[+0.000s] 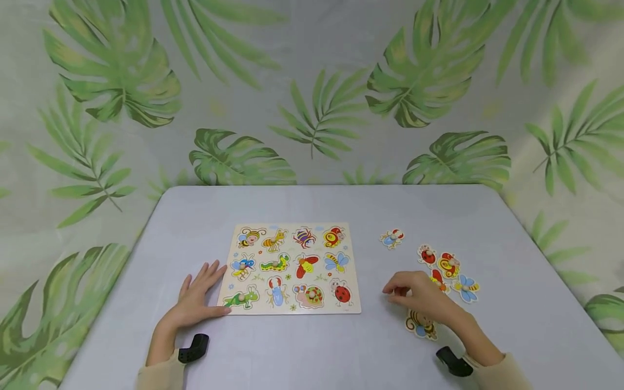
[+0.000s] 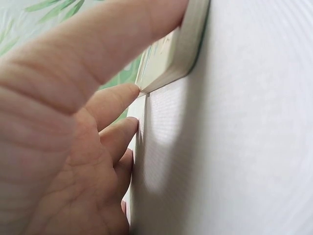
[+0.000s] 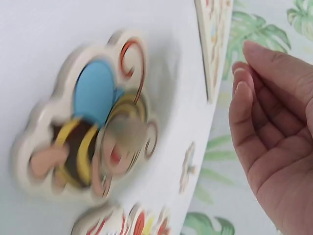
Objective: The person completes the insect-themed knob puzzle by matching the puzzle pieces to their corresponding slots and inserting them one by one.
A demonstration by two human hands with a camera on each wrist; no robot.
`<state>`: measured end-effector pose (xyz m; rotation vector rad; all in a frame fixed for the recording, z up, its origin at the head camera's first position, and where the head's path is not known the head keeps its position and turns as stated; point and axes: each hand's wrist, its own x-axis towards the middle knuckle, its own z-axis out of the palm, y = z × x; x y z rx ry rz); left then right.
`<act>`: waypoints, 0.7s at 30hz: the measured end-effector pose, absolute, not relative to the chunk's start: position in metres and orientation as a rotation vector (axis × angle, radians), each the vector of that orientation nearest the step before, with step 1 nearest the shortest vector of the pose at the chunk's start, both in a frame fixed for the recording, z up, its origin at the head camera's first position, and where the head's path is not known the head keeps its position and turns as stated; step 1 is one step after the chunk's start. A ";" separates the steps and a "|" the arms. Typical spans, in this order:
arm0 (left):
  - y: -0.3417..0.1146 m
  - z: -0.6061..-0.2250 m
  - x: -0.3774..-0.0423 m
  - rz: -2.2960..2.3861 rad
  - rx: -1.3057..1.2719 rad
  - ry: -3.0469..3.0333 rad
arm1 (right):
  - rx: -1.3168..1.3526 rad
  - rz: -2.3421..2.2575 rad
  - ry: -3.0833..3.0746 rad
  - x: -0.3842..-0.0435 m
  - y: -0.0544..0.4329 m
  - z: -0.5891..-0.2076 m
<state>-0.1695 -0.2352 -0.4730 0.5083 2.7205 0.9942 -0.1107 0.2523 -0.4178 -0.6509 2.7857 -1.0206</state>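
Note:
A wooden puzzle board (image 1: 287,279) printed with insects lies left of centre on the table. My left hand (image 1: 199,295) is spread at its left side, the thumb on the lower left corner and the fingers along the edge. Right of the board, my right hand (image 1: 420,292) hovers over the table with fingers loosely bent toward the thumb. Nothing shows between those fingertips in the right wrist view. A bee piece (image 3: 85,142) with curly feelers and a small knob lies beneath that hand, which partly covers it in the head view.
A stag beetle piece (image 1: 392,238) lies apart, right of the board. Beyond my right hand cluster a ladybug piece (image 1: 427,255), a red-winged insect piece (image 1: 437,279), a blue-winged insect piece (image 1: 466,288) and a red-and-yellow butterfly piece (image 1: 448,265). A leaf-patterned cloth (image 1: 322,108) hangs behind the table.

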 end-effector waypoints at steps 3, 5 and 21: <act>-0.235 -0.470 -0.169 1.000 0.502 2.724 | -0.654 -1.028 2.740 -0.109 0.266 -0.417; -0.237 -0.470 -0.169 0.994 0.487 2.724 | -0.673 -1.044 2.716 -0.108 0.274 -0.417; -0.235 -0.463 -0.184 1.011 0.536 2.770 | -0.741 -1.113 2.623 -0.102 0.309 -0.427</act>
